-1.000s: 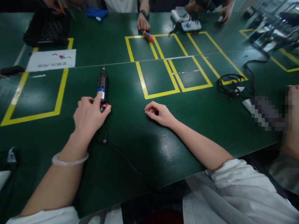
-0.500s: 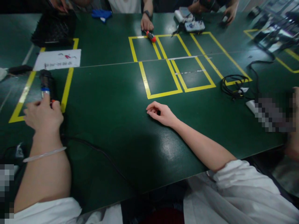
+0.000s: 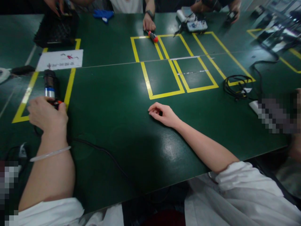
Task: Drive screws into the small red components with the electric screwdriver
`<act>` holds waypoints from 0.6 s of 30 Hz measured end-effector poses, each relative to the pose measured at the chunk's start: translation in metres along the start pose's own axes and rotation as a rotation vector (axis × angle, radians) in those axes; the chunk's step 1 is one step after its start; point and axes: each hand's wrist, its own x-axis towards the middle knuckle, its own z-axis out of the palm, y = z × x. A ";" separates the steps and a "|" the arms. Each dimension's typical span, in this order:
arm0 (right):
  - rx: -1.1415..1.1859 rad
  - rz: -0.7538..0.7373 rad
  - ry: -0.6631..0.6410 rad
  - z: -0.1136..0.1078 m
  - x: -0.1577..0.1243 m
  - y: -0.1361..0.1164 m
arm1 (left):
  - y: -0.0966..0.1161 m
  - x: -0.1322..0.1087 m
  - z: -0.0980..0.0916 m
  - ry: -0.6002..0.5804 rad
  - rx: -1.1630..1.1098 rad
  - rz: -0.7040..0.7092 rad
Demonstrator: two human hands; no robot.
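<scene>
My left hand [image 3: 48, 114] grips the near end of a black electric screwdriver [image 3: 50, 85] with a blue band and a red part, lying inside a yellow-taped box [image 3: 69, 88] at the left of the green table [image 3: 122, 125]. Its black cord [image 3: 103, 152] trails from under my hand toward the table's near edge. My right hand [image 3: 164, 113] rests on the table near the middle, fingers curled loosely, nothing seen in it. A pale bangle sits on my left wrist.
A white paper sheet [image 3: 60, 59] and a black crate [image 3: 55, 29] lie at the far left. Yellow taped boxes [image 3: 178, 66] mark the centre. A coiled black cable [image 3: 235, 84] lies at the right. Other people's hands [image 3: 148, 22] and a red-handled tool [image 3: 153, 36] are at the far edge.
My left hand carried the screwdriver from the table's middle leftward into the yellow box. The cord followed. My right hand stayed put.
</scene>
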 end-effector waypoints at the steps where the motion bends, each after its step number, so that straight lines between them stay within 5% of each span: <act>1: 0.000 -0.004 0.001 0.000 0.000 0.000 | 0.000 0.001 -0.001 0.004 0.011 -0.008; 7: -0.017 0.001 0.001 0.001 0.001 0.001 | -0.002 0.004 -0.004 -0.037 -0.055 0.007; 13: -0.015 0.003 0.002 0.001 0.001 0.001 | -0.010 0.006 0.004 0.079 -0.095 0.003; 18: -0.017 -0.005 0.002 0.001 0.001 0.003 | 0.006 0.007 0.010 0.142 -0.291 0.187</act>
